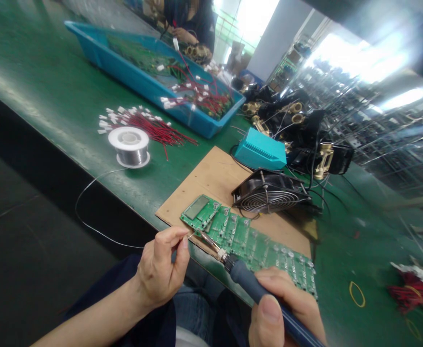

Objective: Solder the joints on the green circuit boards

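Observation:
My left hand (pixel 164 262) pinches the end of a thin solder wire (pixel 105 239) just off the near corner of a green circuit board (pixel 211 212) with a grey display. The wire loops back to a white spool (pixel 129 147) on the table. In my right hand (pixel 287 308) is a soldering iron (pixel 249 282), its tip angled onto the board's near edge beside the wire's end. Whether tip and wire touch is too small to tell. More green circuit boards (pixel 255 246) lie overlapping in a row to the right, on a cardboard sheet (pixel 206 176).
Behind the cardboard stand a black fan (pixel 269 193) and a teal box (pixel 261 149). Red wires with white connectors (pixel 150 127) lie near a blue tray (pixel 204 126). Brass fittings (pixel 325 161) sit at the back; a yellow rubber band (pixel 357 295) lies right. A person (pixel 190 29) sits opposite.

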The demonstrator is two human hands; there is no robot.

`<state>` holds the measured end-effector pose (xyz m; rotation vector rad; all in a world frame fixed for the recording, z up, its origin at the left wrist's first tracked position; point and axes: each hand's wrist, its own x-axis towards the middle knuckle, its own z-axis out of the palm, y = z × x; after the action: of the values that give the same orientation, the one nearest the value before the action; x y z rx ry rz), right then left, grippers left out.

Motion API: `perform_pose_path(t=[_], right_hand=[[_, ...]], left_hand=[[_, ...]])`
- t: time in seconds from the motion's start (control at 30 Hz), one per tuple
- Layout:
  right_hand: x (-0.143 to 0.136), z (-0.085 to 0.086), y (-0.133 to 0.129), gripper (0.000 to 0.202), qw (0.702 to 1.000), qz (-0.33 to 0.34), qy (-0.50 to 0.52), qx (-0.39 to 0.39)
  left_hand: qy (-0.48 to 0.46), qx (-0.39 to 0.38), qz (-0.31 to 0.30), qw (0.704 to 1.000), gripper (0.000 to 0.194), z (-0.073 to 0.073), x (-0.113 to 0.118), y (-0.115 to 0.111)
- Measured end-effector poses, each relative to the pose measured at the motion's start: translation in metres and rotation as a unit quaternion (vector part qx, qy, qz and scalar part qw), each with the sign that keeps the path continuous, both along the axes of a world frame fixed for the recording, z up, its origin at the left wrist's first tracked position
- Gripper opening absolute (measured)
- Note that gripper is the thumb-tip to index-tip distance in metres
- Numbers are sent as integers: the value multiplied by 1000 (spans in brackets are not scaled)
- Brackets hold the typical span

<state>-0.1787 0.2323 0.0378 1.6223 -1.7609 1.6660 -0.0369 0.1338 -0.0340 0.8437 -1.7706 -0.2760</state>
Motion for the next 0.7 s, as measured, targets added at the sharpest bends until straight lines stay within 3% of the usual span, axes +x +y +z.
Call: perform_pose_path(t=[0.33,0.57,0.7], right_hand=[[1,5,0,11,999,-11,8,30],[-8,8,3,11,998,1,-51,-43],[-33,23,4,9,977,-99,-113,-150]], left_hand=[[-16,2,-3,1000,16,-1,2,2],[-11,-13,73,997,17,9,19,-9],[-16,-24,111,993,16,17,37,-42]])
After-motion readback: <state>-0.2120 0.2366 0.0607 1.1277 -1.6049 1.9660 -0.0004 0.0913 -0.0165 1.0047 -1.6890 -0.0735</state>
